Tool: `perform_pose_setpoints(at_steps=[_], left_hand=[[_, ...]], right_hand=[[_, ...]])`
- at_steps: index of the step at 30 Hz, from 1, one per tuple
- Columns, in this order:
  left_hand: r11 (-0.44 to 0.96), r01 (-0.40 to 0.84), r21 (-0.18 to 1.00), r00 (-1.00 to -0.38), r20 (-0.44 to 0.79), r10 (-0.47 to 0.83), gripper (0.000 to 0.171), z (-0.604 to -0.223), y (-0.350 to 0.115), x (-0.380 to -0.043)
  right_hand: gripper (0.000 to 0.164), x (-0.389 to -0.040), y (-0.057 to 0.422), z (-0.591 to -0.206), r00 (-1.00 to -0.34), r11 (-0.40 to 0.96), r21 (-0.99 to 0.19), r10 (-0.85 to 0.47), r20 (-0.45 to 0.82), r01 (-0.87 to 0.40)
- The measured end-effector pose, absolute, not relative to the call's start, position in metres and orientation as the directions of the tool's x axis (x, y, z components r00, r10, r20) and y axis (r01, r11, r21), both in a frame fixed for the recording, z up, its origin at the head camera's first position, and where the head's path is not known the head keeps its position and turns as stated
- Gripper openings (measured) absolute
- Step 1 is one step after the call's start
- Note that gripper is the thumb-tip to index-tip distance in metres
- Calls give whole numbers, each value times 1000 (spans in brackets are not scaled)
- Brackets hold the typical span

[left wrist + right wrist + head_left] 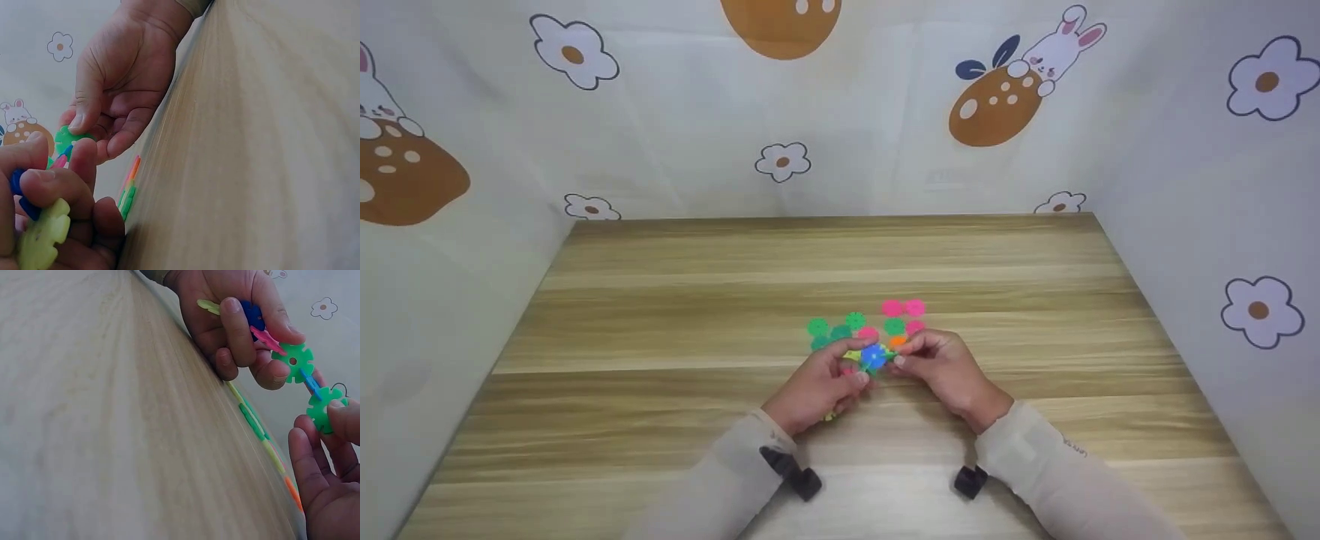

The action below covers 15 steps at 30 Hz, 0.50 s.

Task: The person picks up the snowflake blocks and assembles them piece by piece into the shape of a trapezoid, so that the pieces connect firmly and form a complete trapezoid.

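Interlocking flower-shaped plastic discs form a short chain between the two hands. My left hand (819, 384) grips its left part. In the right wrist view this part runs from a yellow disc (208, 306) through a dark blue disc (254, 315) and a pink disc (268, 340) to a green disc (302, 354). A light blue disc (310, 383) links that one to a second green disc (318, 413). Thumb and fingers of my right hand (952, 371) pinch this end disc. Curled fingers partly hide the dark blue disc.
Loose discs lie flat on the wooden table (660, 322) just beyond the hands: green discs (817, 327), pink discs (892, 308) and an orange disc (898, 341). Patterned cloth walls (870, 120) enclose the table's back and sides.
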<state>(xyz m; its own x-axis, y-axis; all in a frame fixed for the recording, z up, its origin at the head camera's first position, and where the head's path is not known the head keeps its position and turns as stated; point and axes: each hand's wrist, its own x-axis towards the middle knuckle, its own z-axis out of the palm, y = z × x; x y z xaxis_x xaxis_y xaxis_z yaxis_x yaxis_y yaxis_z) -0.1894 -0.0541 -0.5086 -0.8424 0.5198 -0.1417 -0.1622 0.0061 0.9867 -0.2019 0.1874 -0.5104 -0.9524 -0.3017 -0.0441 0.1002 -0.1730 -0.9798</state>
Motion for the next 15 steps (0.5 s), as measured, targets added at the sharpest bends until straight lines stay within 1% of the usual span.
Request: perform_pose_setpoints(at_steps=[5,9,11,15], left_hand=[[11,-147,989,-847,-131,515,54,-510,-53,-190],[-9,-127,992,-856,-105,506,53,-512,-54,-191],[-25,-125,992,-862,-96,497,53,-512,-53,-191],[-57,-141,988,-880,-98,464,52,-513,-52,-191]], right_hand=[[16,-203,186,-510,-954,-150,-986,-300,-20,68],[14,-205,185,-510,-949,-131,-986,-310,-53,98],[18,-206,185,-510,-942,-124,-983,-322,-89,135],[37,-205,184,-509,-914,-109,-967,-366,-176,230]])
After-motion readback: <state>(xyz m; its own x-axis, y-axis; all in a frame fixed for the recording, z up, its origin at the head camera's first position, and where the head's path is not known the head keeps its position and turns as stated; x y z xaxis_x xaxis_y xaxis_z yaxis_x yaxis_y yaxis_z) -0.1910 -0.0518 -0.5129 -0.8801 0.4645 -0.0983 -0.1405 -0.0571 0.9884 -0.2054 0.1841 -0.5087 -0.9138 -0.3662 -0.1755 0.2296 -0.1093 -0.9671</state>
